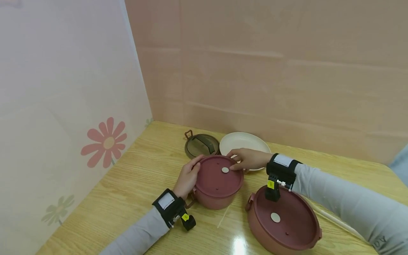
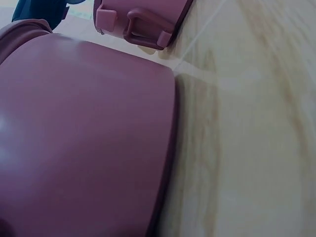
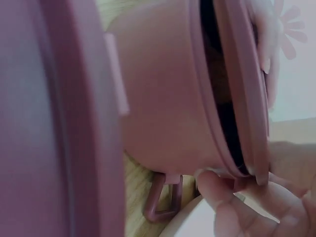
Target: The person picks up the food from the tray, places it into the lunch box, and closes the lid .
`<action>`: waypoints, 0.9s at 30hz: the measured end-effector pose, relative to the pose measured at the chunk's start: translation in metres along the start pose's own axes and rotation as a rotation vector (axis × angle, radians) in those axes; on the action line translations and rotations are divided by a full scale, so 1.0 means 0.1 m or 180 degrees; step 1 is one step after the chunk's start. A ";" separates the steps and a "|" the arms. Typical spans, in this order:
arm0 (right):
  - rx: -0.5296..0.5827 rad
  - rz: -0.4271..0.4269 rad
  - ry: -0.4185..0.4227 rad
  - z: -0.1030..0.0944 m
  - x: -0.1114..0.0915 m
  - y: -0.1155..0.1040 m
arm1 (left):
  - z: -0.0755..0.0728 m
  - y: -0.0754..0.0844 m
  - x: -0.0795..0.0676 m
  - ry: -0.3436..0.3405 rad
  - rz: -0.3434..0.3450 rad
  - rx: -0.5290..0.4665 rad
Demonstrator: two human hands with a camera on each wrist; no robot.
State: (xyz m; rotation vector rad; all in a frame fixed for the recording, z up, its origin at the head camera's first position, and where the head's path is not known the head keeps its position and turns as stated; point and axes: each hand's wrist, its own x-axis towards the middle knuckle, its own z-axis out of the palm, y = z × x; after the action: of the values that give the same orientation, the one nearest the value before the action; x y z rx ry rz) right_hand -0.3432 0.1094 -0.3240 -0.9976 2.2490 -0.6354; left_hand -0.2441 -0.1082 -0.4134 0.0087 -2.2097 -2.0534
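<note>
Both hands are at a small maroon pot [image 1: 215, 200] on the table. Its round maroon lid [image 1: 210, 177] has a pale disc on top. The right wrist view shows this lid [image 3: 247, 98] tilted, with a dark gap between it and the pot's rim. My left hand [image 1: 187, 177] grips the lid's left edge, its thumb over the top. At the far right edge my right hand [image 1: 250, 158] pinches the lid, one fingertip close under the pot's rim. The left wrist view shows the pot's side [image 2: 89, 138] but not the left hand's grip.
A larger maroon pot [image 1: 261, 226] with its lid on stands at the front right, beneath my right forearm. Behind the small pot lie a dark round lid-like piece [image 1: 194, 146] with a handle loop and a white plate [image 1: 236, 140]. A patterned wall [image 1: 73, 106] borders the left side.
</note>
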 end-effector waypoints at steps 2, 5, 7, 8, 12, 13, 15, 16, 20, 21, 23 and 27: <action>-0.0020 -0.0020 -0.0012 0.00 0.00 0.01 | 0.00 -0.01 0.00 -0.0005 0.0004 -0.0028; -0.0062 -0.0036 0.0086 0.03 0.02 0.01 | 0.01 -0.03 -0.01 -0.0078 0.0013 -0.0105; -0.0095 -0.0014 0.0186 0.05 0.03 0.01 | 0.02 -0.04 -0.02 -0.0154 0.0007 -0.0155; -0.0125 -0.0014 0.0236 0.06 0.04 0.02 | 0.02 -0.04 -0.02 -0.0187 0.0014 -0.0163; -0.0224 -0.0032 0.0408 0.10 0.06 0.05 | 0.03 -0.05 -0.01 -0.0253 0.0048 -0.0179; -0.0236 -0.0047 0.0429 0.10 0.06 0.05 | 0.03 -0.05 -0.01 -0.0262 0.0055 -0.0194; -0.0228 -0.0057 0.0449 0.10 0.05 0.05 | 0.03 -0.06 -0.01 -0.0282 0.0059 -0.0229; -0.0211 -0.0051 0.0446 0.10 0.05 0.04 | 0.03 -0.06 -0.01 -0.0293 0.0057 -0.0248; -0.0104 -0.0002 0.0393 0.10 0.02 0.05 | 0.02 -0.05 -0.02 -0.0315 0.0047 -0.0248; -0.0082 0.0007 0.0401 0.09 0.01 0.05 | 0.02 -0.04 -0.02 -0.0311 0.0053 -0.0221; -0.0075 0.0024 0.0445 0.07 -0.01 0.06 | 0.02 -0.04 -0.03 -0.0292 0.0064 -0.0132; -0.0178 0.0135 0.0508 0.03 -0.08 0.02 | 0.00 -0.01 -0.02 -0.0257 0.0063 0.0046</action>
State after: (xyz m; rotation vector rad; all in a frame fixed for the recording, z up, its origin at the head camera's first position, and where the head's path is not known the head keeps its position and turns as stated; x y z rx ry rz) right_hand -0.3381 0.1169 -0.3248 -0.9529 2.4327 -0.6576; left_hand -0.2419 -0.1082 -0.4149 -0.0961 -2.2613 -2.0626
